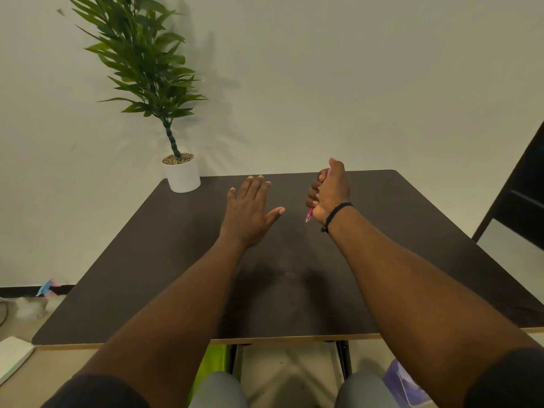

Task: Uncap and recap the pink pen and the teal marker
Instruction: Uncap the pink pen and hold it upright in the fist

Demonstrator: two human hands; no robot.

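right hand (329, 192) fisted on pink pen (309, 214), only its ends show, cap state hidden | left hand (250, 210) flat, spread, empty, over table (147, 260) | teal marker not visible

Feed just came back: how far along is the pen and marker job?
Nothing looks finished. The right hand is fisted around the pink pen; whether it is capped is hidden. The left hand is open, empty. No teal marker in view, so that part remains.
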